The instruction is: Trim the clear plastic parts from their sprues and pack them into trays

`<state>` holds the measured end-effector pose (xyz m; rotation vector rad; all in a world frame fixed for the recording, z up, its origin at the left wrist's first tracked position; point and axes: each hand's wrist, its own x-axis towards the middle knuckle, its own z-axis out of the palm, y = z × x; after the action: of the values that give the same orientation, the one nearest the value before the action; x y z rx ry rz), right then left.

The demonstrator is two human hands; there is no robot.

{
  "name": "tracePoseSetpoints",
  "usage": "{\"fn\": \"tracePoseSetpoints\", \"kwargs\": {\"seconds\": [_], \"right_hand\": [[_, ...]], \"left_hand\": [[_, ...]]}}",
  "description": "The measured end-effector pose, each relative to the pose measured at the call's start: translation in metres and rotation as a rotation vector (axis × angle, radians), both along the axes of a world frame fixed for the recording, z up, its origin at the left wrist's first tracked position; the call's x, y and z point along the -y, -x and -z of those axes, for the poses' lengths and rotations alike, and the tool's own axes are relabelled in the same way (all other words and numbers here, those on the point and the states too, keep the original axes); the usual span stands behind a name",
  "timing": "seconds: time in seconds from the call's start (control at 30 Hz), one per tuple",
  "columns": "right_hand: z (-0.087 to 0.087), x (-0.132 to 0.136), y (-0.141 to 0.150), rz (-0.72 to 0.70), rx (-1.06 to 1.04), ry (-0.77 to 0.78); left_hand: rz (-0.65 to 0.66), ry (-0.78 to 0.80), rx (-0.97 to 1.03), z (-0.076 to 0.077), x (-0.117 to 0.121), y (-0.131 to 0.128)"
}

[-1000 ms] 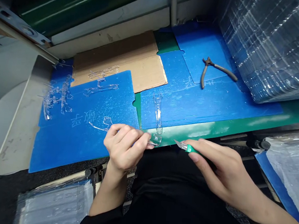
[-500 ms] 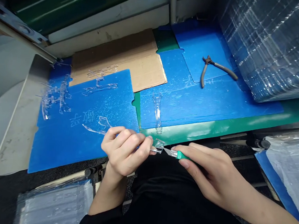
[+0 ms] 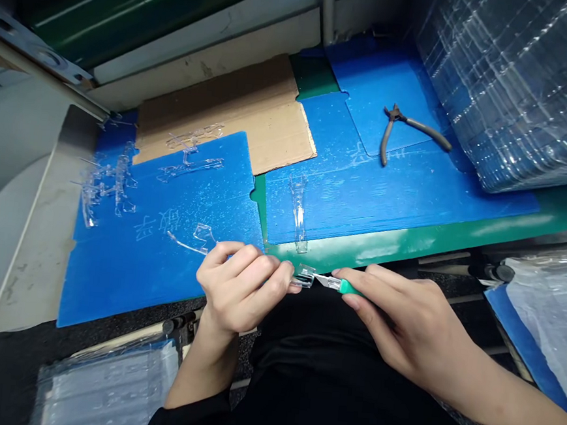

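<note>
My left hand (image 3: 245, 288) is closed round a clear plastic part (image 3: 304, 276), whose squarish end sticks out past the thumb. A thin clear piece (image 3: 188, 239) shows on the far side of the same fist; whether it joins the held part is hidden. Between thumb and fingers, my right hand (image 3: 397, 320) grips a utility knife (image 3: 349, 288) with a green handle. Its blade points left, the tip at the part's end; I cannot tell if they touch. Another clear plastic part (image 3: 299, 214) lies on the blue sheet just beyond my hands.
Clear plastic sprues (image 3: 114, 183) lie on the left blue sheet (image 3: 111, 277), near brown cardboard (image 3: 213, 105). Cutting pliers (image 3: 393, 123) rest open on blue sheeting at the right. A tall film-wrapped stack of trays (image 3: 528, 94) stands at the back right. Wrapped stacks flank me below the table edge.
The knife has shifted slightly up and to the right, with its blade now flatter. My left hand and the clear part have moved a little to the right.
</note>
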<state>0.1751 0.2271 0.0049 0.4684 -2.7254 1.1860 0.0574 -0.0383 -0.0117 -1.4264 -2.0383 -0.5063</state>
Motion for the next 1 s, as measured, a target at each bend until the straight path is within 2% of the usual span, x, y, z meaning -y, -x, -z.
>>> {"fn": "tracePoseSetpoints", "kwargs": {"seconds": [0.33, 0.47, 0.53, 0.63, 0.73, 0.83, 0.9, 1.0], "right_hand": [[-0.002, -0.01, -0.002, 0.046, -0.153, -0.252], [0.007, -0.024, 0.011, 0.173, -0.19, -0.317], [0.011, -0.03, 0.017, 0.219, -0.18, -0.254], [0.011, -0.033, 0.022, 0.234, -0.12, -0.039], [0.008, -0.025, 0.025, 0.255, 0.025, 0.209], [0.009, -0.015, 0.03, 0.175, 0.128, 0.441], [0.011, -0.01, 0.031, 0.143, 0.141, 0.496], [0.014, -0.013, 0.026, 0.203, 0.171, 0.424]], "left_hand": [[0.009, 0.048, 0.082, -0.012, -0.012, -0.008], [0.031, 0.039, 0.161, -0.012, -0.015, -0.013], [0.019, 0.07, 0.185, -0.012, -0.02, -0.015], [0.044, 0.181, 0.207, -0.016, -0.036, -0.021], [0.195, 0.266, 0.154, -0.016, -0.062, -0.027], [0.392, 0.323, 0.102, -0.011, -0.089, -0.033], [0.521, 0.404, 0.093, -0.008, -0.103, -0.039], [0.638, 0.538, 0.117, -0.003, -0.117, -0.053]]}}
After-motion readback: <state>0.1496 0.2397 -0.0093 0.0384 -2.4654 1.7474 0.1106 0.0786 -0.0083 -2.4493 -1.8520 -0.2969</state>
